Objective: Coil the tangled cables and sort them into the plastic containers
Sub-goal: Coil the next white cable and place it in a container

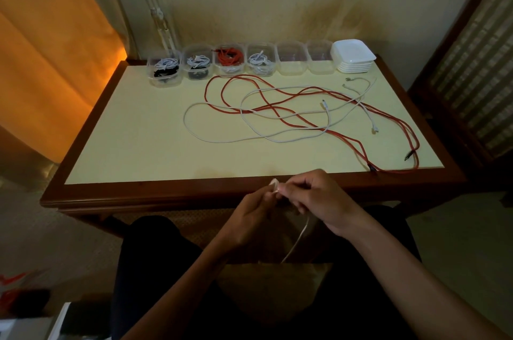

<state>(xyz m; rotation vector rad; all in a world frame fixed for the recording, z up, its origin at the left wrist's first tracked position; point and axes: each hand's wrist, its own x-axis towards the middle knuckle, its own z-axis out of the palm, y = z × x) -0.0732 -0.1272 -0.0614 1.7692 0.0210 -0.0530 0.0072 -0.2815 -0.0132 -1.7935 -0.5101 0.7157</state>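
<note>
White cable [298, 238] pinched by both hands — left hand [249, 221], right hand [319, 198].

Six clear boxes [238, 60] are sitting in a row at the back of the table [138, 123]. Four are holding cables and two are not. One stack of white lids [353, 56] is sitting beside them. Two hands [319, 195] are showing at the table's front edge.

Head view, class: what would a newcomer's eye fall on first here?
The red cables tangled with white cables across the middle of the table. Behind them, a row of containers along the far edge. At the near edge, both hands pinch a white cable end.
</note>
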